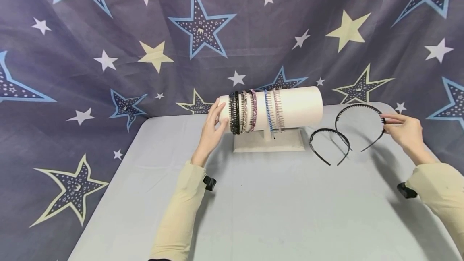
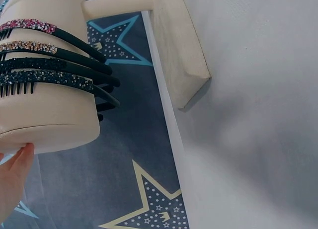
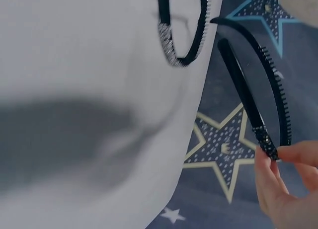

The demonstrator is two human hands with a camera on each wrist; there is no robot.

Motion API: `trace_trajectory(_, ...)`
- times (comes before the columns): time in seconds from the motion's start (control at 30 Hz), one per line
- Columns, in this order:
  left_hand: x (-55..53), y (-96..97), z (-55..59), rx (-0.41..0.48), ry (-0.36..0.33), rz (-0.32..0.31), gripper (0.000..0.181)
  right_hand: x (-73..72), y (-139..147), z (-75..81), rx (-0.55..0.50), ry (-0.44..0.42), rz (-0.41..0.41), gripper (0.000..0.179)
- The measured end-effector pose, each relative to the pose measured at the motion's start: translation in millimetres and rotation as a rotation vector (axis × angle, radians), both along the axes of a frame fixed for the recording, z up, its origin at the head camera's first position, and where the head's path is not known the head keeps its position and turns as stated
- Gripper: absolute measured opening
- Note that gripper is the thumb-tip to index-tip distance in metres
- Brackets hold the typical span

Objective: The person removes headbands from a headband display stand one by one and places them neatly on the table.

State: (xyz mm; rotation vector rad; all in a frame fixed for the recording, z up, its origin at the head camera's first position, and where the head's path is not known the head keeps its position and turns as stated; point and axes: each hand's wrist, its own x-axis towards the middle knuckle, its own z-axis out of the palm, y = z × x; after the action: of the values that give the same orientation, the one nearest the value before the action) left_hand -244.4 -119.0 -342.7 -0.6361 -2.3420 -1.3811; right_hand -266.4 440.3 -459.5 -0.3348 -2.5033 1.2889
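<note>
A white cylinder stand (image 1: 301,106) on a flat base (image 1: 268,143) carries several headbands (image 1: 243,112) near its left end. My left hand (image 1: 220,116) rests straight fingers against that left end; the left wrist view shows a fingertip (image 2: 22,157) touching the cylinder (image 2: 44,119) below the beaded headbands (image 2: 49,75). My right hand (image 1: 387,121) pinches a black toothed headband (image 1: 357,107) by its side and holds it upright above the table's right part. The pinch (image 3: 276,154) on the headband (image 3: 248,90) shows in the right wrist view. A second black headband (image 1: 328,132) lies on the table by the base.
A pale grey table (image 1: 275,204) fills the foreground, with its far edge against a star-printed dark cloth backdrop (image 1: 108,51). The lying headband (image 3: 184,55) sits near the table's back edge. Both forearms wear beige sleeves.
</note>
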Motion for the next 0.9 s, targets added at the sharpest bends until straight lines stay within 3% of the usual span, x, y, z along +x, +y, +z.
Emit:
trace_trajectory(0.1,-0.3,0.2,0.4,-0.005,-0.005,0.001,0.044,-3.7,18,-12.2,-0.02,-0.008,0.029,0.035)
trace_trajectory(0.33,-0.2,0.1,0.4,-0.005,-0.01,0.005,0.044,-12.0,56,-46.2,0.066,-0.03,0.031,0.036)
trace_trajectory(0.9,-1.4,1.5,0.1,0.004,0.013,-0.003,0.043,11.9,56,-43.5,0.116,-0.123,0.001,0.041)
